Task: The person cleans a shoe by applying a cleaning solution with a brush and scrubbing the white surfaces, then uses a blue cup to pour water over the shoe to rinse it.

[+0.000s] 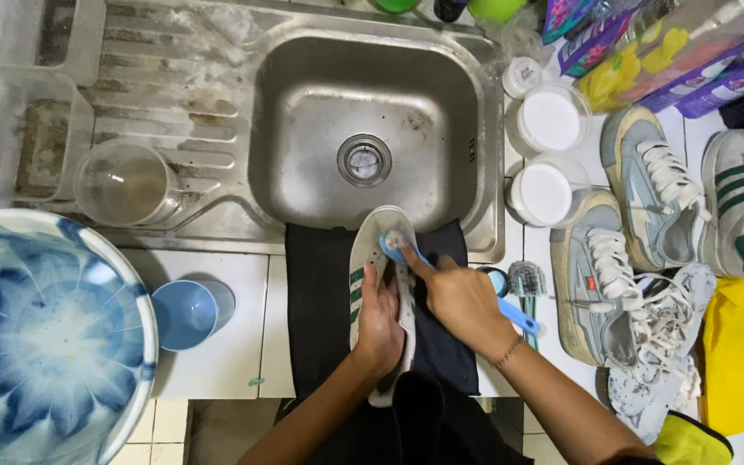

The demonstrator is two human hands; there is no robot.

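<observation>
Sneaker (378,284) — white, green-striped, on dark cloth (320,301) at sink (303,103) edge. Left hand (381,323) clamps it; right hand (458,297) grips blue brush (406,251). Scrubbing toe — next stroke likely needs firm hold.

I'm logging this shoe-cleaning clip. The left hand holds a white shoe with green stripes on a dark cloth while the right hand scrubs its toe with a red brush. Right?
Not quite: the brush is blue, not red, as the head view shows. The rest stands: the left hand holds the white shoe with green stripes on the dark cloth, and the right hand scrubs its toe.
</observation>
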